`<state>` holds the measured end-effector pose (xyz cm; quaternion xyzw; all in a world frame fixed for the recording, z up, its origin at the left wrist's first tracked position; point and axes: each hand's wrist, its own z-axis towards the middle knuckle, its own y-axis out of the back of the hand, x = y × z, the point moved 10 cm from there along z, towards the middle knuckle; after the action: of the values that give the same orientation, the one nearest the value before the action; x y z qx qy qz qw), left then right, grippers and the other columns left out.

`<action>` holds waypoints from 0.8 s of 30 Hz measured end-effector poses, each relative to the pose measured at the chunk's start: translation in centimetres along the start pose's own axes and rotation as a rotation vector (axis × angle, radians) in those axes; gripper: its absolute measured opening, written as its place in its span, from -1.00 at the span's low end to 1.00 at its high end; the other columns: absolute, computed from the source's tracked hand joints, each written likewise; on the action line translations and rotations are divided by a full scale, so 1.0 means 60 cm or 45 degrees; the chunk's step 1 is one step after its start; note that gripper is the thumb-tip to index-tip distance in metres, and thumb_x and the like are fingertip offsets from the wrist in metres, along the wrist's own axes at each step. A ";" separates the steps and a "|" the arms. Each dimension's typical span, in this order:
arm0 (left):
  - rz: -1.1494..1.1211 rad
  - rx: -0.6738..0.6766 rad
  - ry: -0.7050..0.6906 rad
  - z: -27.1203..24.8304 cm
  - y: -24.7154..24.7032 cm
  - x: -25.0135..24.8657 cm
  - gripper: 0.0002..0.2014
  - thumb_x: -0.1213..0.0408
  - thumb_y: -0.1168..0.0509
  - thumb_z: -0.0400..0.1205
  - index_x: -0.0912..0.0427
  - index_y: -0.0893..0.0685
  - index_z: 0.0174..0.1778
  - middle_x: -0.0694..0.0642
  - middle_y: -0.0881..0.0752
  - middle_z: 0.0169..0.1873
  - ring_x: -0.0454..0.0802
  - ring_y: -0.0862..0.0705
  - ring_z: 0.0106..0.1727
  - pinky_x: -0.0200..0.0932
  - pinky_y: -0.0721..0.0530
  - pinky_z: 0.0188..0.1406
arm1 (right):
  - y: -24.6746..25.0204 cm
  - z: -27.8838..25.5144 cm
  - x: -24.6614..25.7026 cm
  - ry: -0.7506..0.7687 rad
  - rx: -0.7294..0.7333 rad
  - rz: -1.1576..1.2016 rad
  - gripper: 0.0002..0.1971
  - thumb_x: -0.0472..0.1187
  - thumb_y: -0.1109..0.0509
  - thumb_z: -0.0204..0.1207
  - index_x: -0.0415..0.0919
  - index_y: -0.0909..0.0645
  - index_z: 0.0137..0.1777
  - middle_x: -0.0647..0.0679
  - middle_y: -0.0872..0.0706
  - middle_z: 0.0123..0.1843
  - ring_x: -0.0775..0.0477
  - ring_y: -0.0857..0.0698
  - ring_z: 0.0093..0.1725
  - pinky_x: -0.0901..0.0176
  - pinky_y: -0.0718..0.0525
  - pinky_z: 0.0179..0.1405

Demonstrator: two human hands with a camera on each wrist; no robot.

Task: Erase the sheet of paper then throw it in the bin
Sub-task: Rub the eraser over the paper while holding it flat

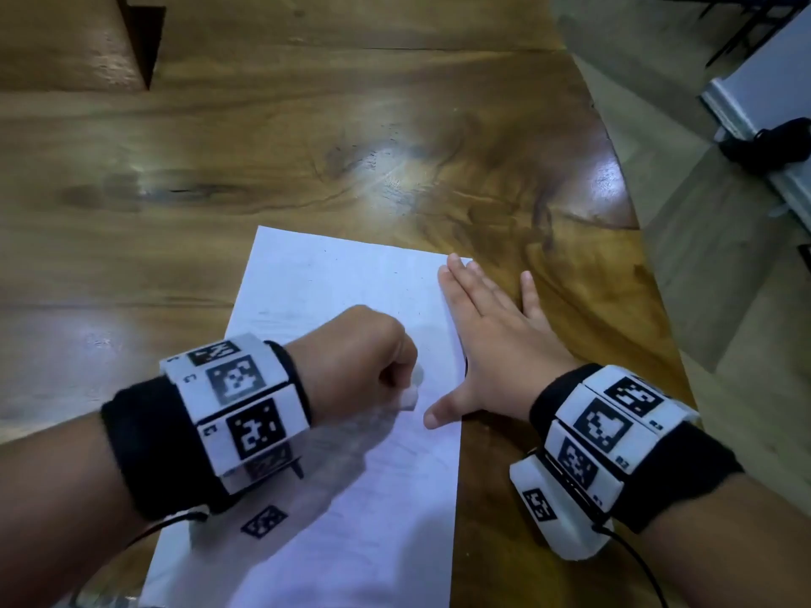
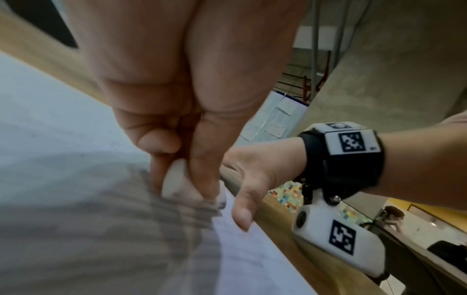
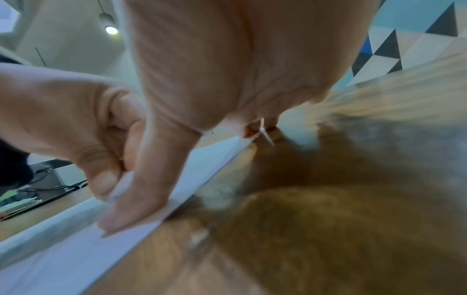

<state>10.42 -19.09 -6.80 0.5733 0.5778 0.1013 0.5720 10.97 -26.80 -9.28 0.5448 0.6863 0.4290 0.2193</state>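
Presently my left hand is curled into a fist over the middle of the sheet of paper, its fingers clamped round a white eraser whose lower end touches the sheet. Faint grey marks show on the paper beneath it. The sheet lies flat on the wooden table, close to the table's near edge. My right hand rests flat, fingers straight and spread apart, across the sheet's right edge, thumb on the paper.
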 end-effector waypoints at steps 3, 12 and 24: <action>0.002 -0.047 0.061 0.026 0.021 0.006 -0.93 0.26 -0.44 0.39 0.19 -0.74 -0.30 0.10 -0.75 -0.27 -0.06 -0.53 -0.29 -0.57 -0.33 -0.45 | 0.000 -0.001 0.001 0.001 0.001 -0.004 0.50 0.46 -0.52 -0.01 -0.11 0.47 0.63 0.09 0.52 0.63 0.15 0.49 0.58 -0.25 0.47 0.54; 0.059 -0.010 -0.038 -0.004 -0.010 -0.028 -0.90 0.31 -0.31 0.45 0.22 -0.70 -0.35 0.18 -0.70 -0.31 0.09 -0.58 -0.27 -0.29 -0.30 -0.38 | -0.001 0.001 0.000 0.002 0.014 -0.018 0.50 0.47 -0.51 0.00 -0.12 0.50 0.62 0.07 0.52 0.63 0.13 0.50 0.58 -0.26 0.47 0.54; 0.038 -0.057 -0.039 -0.011 -0.013 -0.029 -0.90 0.34 -0.26 0.45 0.25 -0.67 -0.29 0.15 -0.57 -0.29 0.05 -0.49 -0.24 -0.19 -0.32 -0.29 | -0.003 0.002 0.001 0.003 0.022 -0.039 0.51 0.48 -0.50 0.00 -0.13 0.52 0.61 0.06 0.54 0.63 0.13 0.51 0.58 -0.24 0.48 0.54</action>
<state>8.93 -20.34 -6.24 0.5704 0.5581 0.1138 0.5918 10.94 -26.72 -9.50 0.5357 0.6985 0.4203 0.2202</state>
